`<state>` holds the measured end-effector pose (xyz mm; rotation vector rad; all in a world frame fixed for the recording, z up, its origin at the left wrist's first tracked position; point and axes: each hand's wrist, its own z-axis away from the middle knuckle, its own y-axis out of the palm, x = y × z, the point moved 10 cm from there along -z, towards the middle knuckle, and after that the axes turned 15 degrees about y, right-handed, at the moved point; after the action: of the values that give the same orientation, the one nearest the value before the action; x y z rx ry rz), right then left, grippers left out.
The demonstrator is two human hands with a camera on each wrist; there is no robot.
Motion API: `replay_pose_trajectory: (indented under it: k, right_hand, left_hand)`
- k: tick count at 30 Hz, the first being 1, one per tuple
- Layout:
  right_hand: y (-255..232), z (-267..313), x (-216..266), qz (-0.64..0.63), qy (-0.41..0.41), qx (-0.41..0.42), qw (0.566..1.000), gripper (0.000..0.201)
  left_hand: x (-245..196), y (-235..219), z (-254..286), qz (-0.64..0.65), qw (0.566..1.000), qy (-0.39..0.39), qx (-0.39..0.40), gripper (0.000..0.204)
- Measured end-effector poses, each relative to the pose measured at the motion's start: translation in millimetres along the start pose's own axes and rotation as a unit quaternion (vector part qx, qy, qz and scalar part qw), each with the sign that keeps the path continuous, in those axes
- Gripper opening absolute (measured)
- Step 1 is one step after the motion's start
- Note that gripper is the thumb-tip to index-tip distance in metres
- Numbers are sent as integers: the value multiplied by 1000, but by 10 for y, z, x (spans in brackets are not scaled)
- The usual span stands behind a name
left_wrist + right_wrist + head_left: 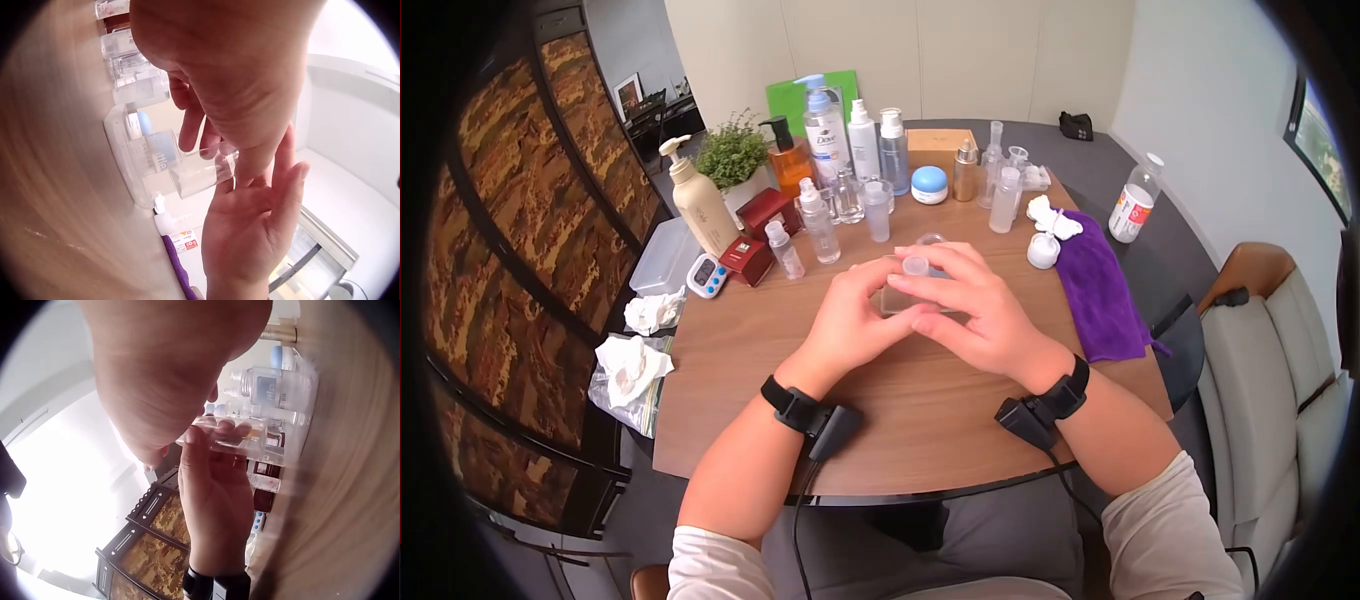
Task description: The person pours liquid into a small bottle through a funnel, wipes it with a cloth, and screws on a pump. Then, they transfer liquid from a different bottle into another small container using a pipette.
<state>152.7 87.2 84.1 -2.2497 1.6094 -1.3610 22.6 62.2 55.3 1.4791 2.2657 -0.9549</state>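
Observation:
A clear cylindrical bottle (197, 175) is held between both hands, its narrower end up among the fingers. My left hand (845, 320) grips it, with the thumb on the near side and fingers (228, 428) curled behind the clear wall. My right hand (980, 315) pinches around its upper end from the other side; the fingertips partly hide that end. Beyond the held bottle stands a second clear bottle (265, 387) with a pale blue label. It stands in a shallow clear tray (307, 394) on the table, mostly hidden by the hands in the head view.
Pump bottles (825, 140), small clear bottles (820, 235), a blue-lidded jar (929, 185) and dark red boxes (747, 260) line the table's back. A timer (706, 275) lies left, with crumpled tissues (630, 365). A purple cloth (1100, 290) and a labelled bottle (1135, 205) are right.

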Motion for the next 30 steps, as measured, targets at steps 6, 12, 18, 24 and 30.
replay_pose_trajectory:
  k: [6,12,18,24,30]
  right_hand:
    - [-162,18,-69,-83,0,-60,995,25]
    - [-58,-25,-249,-219,74,-24,973,23]
    - [-435,-8,-191,-94,101,-138,981,21]
    - [-202,-1,-385,-51,210,-52,975,17]
    - [-164,8,-240,-80,101,-60,990,13]
  left_hand:
    - [67,95,28,60,997,-52,24,26]
    - [152,428,252,222,950,-198,95,14]
    - [-99,94,-45,-47,998,-26,17,32]
    - [-258,52,-97,-169,984,4,61,36]
    - [126,145,197,120,955,-253,98,30]
